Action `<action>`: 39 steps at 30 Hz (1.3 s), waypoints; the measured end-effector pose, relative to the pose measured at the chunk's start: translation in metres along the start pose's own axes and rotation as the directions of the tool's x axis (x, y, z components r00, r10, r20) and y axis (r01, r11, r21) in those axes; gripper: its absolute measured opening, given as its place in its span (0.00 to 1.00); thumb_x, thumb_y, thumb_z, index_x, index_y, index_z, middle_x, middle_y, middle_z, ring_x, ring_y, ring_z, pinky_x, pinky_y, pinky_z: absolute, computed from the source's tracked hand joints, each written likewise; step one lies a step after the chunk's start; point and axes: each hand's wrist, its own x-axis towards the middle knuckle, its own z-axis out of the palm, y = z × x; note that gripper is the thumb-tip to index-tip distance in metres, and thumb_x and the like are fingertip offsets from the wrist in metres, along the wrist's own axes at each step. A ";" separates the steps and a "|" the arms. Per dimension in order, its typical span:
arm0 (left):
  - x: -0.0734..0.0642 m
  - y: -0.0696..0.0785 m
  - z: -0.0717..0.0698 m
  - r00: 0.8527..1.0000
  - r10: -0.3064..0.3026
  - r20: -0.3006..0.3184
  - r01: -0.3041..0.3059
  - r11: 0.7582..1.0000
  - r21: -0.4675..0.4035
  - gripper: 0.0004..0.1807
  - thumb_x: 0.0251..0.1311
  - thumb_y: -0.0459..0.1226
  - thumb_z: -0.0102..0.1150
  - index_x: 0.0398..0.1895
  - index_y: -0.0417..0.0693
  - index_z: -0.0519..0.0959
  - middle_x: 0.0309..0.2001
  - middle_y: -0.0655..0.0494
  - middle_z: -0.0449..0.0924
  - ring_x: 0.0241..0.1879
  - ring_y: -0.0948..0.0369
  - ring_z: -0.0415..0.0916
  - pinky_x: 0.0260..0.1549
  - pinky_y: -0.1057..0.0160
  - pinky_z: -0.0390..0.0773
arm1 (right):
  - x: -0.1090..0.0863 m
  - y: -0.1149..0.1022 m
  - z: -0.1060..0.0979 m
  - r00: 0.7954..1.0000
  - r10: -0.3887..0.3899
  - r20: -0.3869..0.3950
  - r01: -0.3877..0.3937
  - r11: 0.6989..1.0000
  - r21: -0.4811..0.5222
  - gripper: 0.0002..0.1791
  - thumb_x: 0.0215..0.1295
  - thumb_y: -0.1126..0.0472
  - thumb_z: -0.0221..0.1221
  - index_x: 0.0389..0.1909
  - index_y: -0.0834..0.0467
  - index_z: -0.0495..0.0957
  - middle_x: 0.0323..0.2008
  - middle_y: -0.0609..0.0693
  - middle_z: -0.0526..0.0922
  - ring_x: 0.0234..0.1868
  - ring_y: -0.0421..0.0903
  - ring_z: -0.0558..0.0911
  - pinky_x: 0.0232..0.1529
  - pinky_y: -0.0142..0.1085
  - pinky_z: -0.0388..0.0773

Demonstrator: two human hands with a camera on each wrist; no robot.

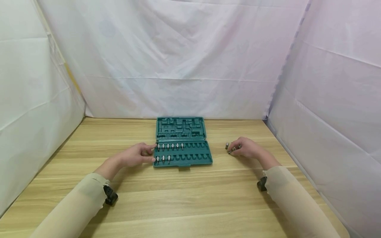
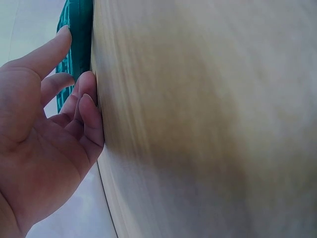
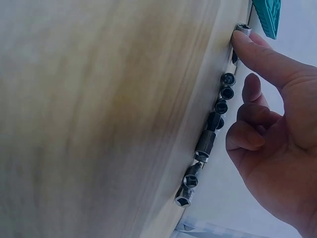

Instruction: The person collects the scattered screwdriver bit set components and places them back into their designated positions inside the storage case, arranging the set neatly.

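Note:
A green plastic socket case [image 1: 181, 140] lies unfolded on the table. In its near half, several silver bit sockets [image 1: 168, 147] stand in the back row's left part, and three more are at the left of the front row. My left hand [image 1: 137, 155] touches the case's left edge with thumb and index finger spread; the left wrist view shows the other fingers bent near the tabletop. Over on the right, my right hand [image 1: 245, 147] pinches a bit socket [image 3: 242, 28] between thumb and index finger. Several loose bit sockets [image 3: 205, 144] lie beneath that hand, partly hidden from the head view.
The wood-grain table [image 1: 178, 201] extends on every side of the case. White cloth walls [image 1: 181, 59] enclose it at the back, left and right. A black wrist camera [image 1: 110, 195] is strapped on the left arm and another [image 1: 262, 183] on the right.

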 end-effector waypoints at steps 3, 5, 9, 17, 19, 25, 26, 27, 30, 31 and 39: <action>0.000 0.000 0.000 1.000 -0.001 0.002 0.001 1.000 0.001 0.43 0.76 0.47 0.69 0.87 0.46 0.61 0.65 0.38 0.76 0.57 0.51 0.76 0.53 0.54 0.75 | 0.000 -0.002 0.001 1.000 0.006 0.006 -0.006 1.000 -0.001 0.06 0.69 0.60 0.74 0.44 0.48 0.94 0.48 0.51 0.87 0.48 0.47 0.77 0.54 0.44 0.73; -0.001 0.000 0.000 1.000 -0.002 0.003 0.002 1.000 0.000 0.43 0.76 0.47 0.69 0.87 0.46 0.61 0.65 0.38 0.76 0.58 0.51 0.76 0.54 0.53 0.76 | 0.001 -0.003 0.001 1.000 0.002 0.012 -0.002 1.000 0.004 0.05 0.70 0.60 0.74 0.43 0.49 0.94 0.48 0.51 0.88 0.48 0.47 0.77 0.54 0.44 0.73; -0.001 0.000 0.000 1.000 -0.002 0.004 0.002 1.000 -0.001 0.44 0.76 0.47 0.69 0.87 0.47 0.61 0.65 0.39 0.77 0.58 0.51 0.76 0.55 0.53 0.76 | 0.000 -0.007 0.001 1.000 -0.011 0.015 0.011 1.000 0.020 0.03 0.72 0.59 0.73 0.43 0.50 0.93 0.50 0.51 0.90 0.49 0.49 0.79 0.56 0.49 0.75; -0.002 0.000 0.001 1.000 0.008 0.000 -0.008 1.000 -0.002 0.43 0.76 0.47 0.69 0.87 0.45 0.61 0.65 0.38 0.77 0.58 0.51 0.77 0.55 0.53 0.76 | 0.003 -0.012 0.003 0.999 -0.025 -0.026 0.027 0.996 0.087 0.05 0.75 0.59 0.71 0.47 0.51 0.92 0.54 0.52 0.92 0.54 0.52 0.82 0.60 0.51 0.77; -0.002 0.001 0.001 1.000 0.008 0.001 -0.008 1.000 -0.002 0.43 0.76 0.47 0.69 0.87 0.45 0.61 0.65 0.38 0.77 0.58 0.51 0.77 0.54 0.53 0.76 | 0.003 -0.013 0.003 0.999 -0.016 -0.033 0.019 0.994 0.107 0.07 0.76 0.59 0.69 0.49 0.51 0.92 0.53 0.52 0.91 0.50 0.49 0.80 0.54 0.46 0.78; -0.002 0.001 0.000 1.000 0.008 0.003 -0.008 1.000 -0.008 0.44 0.76 0.47 0.69 0.87 0.46 0.61 0.66 0.37 0.77 0.58 0.52 0.77 0.53 0.54 0.76 | 0.003 -0.020 0.002 0.999 0.019 -0.046 -0.010 0.984 0.180 0.09 0.79 0.57 0.67 0.54 0.51 0.90 0.55 0.54 0.90 0.42 0.47 0.80 0.43 0.40 0.79; -0.002 0.000 0.000 1.000 0.008 0.002 -0.008 1.000 -0.009 0.44 0.76 0.47 0.69 0.87 0.46 0.61 0.66 0.37 0.77 0.58 0.52 0.77 0.53 0.54 0.76 | 0.003 -0.020 0.002 0.999 0.020 -0.048 -0.011 0.983 0.183 0.10 0.79 0.56 0.67 0.55 0.51 0.90 0.55 0.54 0.90 0.41 0.48 0.81 0.43 0.40 0.80; -0.002 0.000 0.000 1.000 0.009 0.003 -0.008 1.000 -0.011 0.44 0.76 0.48 0.69 0.87 0.46 0.61 0.66 0.37 0.77 0.57 0.52 0.77 0.53 0.54 0.76 | 0.003 -0.021 0.001 0.998 0.019 -0.053 -0.009 0.983 0.184 0.10 0.79 0.55 0.67 0.55 0.51 0.90 0.55 0.54 0.90 0.41 0.48 0.81 0.42 0.40 0.79; -0.001 0.000 0.000 1.000 0.008 0.002 -0.008 1.000 -0.012 0.44 0.75 0.48 0.69 0.87 0.46 0.61 0.66 0.37 0.77 0.58 0.52 0.77 0.53 0.54 0.76 | 0.005 -0.023 0.002 0.997 0.025 -0.072 -0.010 0.979 0.203 0.11 0.79 0.54 0.67 0.55 0.51 0.90 0.55 0.53 0.91 0.43 0.49 0.83 0.44 0.40 0.79; -0.001 0.000 0.000 1.000 0.007 0.003 -0.007 1.000 -0.012 0.44 0.75 0.48 0.69 0.87 0.46 0.61 0.66 0.37 0.77 0.58 0.51 0.77 0.53 0.53 0.76 | 0.006 -0.024 0.002 0.997 0.029 -0.077 -0.012 0.977 0.212 0.11 0.79 0.54 0.67 0.55 0.51 0.90 0.55 0.53 0.91 0.44 0.50 0.83 0.45 0.40 0.79; -0.001 -0.001 0.000 1.000 0.001 -0.005 -0.001 1.000 0.004 0.44 0.75 0.49 0.69 0.87 0.47 0.62 0.65 0.39 0.77 0.56 0.52 0.76 0.53 0.54 0.76 | 0.009 -0.028 0.002 0.995 0.057 -0.079 -0.031 0.955 0.295 0.16 0.81 0.48 0.65 0.60 0.52 0.87 0.54 0.55 0.91 0.51 0.53 0.87 0.52 0.44 0.79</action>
